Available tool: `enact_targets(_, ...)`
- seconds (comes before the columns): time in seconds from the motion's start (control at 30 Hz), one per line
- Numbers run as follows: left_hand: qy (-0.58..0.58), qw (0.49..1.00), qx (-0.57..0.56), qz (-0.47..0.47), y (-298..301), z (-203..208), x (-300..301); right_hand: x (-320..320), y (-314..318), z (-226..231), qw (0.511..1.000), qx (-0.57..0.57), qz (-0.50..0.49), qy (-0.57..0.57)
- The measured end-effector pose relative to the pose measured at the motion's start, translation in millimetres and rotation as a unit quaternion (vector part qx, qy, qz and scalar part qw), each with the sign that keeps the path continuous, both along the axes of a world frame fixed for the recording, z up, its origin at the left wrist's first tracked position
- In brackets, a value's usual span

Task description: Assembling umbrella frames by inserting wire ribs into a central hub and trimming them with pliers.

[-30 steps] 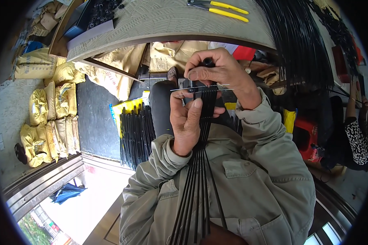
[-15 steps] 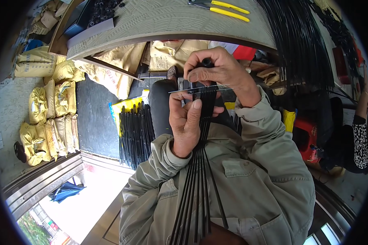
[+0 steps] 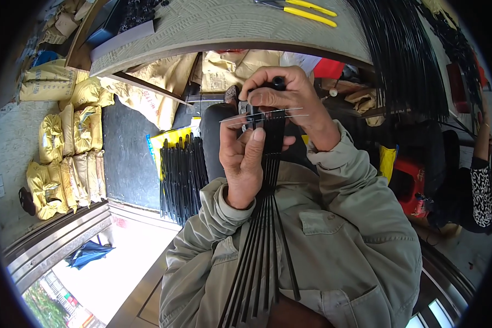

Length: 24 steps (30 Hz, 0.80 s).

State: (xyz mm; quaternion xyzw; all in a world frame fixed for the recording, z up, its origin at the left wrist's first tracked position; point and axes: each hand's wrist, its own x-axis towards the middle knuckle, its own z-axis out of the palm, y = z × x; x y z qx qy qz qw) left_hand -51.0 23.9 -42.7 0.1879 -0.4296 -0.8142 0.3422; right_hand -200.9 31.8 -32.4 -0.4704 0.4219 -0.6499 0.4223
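Observation:
Above my lap, my left hand (image 3: 241,167) is closed around the upper part of a fan of long thin black rods (image 3: 270,175), its thumb on top. The rods' lower ends spread down over my jacket. Two thin metal wires (image 3: 296,112) cross the rods' upper ends and stick out on both sides. My right hand (image 3: 300,98), just above, has its fingers curled round a black tubular piece (image 3: 279,83) with a round end showing. A small dark fitting (image 3: 253,116) sits on the wires below the right fingers; its exact shape is hard to make out.
Ahead stands a workbench (image 3: 224,33) with yellow-handled pliers (image 3: 311,16) and a hanging bundle of black rods (image 3: 402,60). More black rods (image 3: 183,175) stand at my left. Yellow sacks (image 3: 52,136) line the left wall. Right, a person's patterned sleeve (image 3: 482,191) shows near a red stool (image 3: 407,177).
Both hands have shifted slightly left with the rods and wires. My right hand still grips the black tubular piece, and my left still holds the rods.

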Motion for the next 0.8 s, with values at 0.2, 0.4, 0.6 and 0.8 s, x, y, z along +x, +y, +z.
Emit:
enact_targets(0.2,0.043,0.998,0.0,0.047,-5,0,0,3,9,-16,0.973,-0.033,-0.14,-0.18)
enact_targets(0.4,0.018,0.99,-0.037,0.135,-10,-14,0,38,30,-6,0.957,0.073,-0.204,-0.194)
enact_targets(0.6,0.014,0.988,-0.024,0.149,-7,-13,2,46,29,-7,0.954,0.064,-0.257,-0.142)
enact_targets(0.8,-0.007,0.986,-0.049,0.162,-6,-13,5,57,31,-5,0.945,0.041,-0.271,-0.178)
